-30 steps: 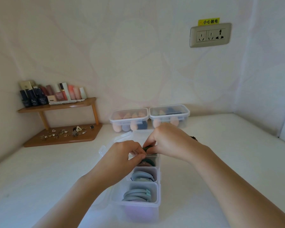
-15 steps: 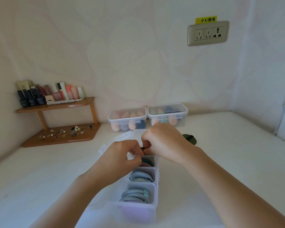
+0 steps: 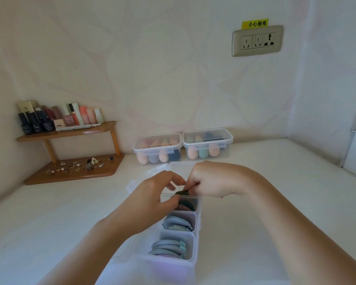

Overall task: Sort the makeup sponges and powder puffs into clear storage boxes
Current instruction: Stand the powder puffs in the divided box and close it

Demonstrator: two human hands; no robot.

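- The dark green round powder puff (image 3: 181, 193) sits between the two hands, on edge just above the far compartment of the long clear plastic divided box (image 3: 195, 262).
- The right hand (image 3: 212, 182) has its fingers curled tight and pinches the puff's rim. The left hand (image 3: 150, 198) closes on it from the other side, thumb low and fingers arched over.
- The puff is probably light, soft and easily squashed. Holding it by the rim, as it is now, should keep it flat enough to slide in upright.
- Directly below the hands, that compartment already holds dark and pinkish puffs, so the gap looks tight and the newcomer may catch on them or on the divider wall.
- Nearer the person than the hands, grey-blue puffs (image 3: 178, 223) fill the other two compartments.
- Beyond the hands lies the box's opened lid (image 3: 152, 171), and further on two lidded clear boxes of egg-shaped sponges (image 3: 157, 149).
- Far off to the left of the left hand stands a wooden corner shelf (image 3: 70, 171) with cosmetics, well clear of the work.
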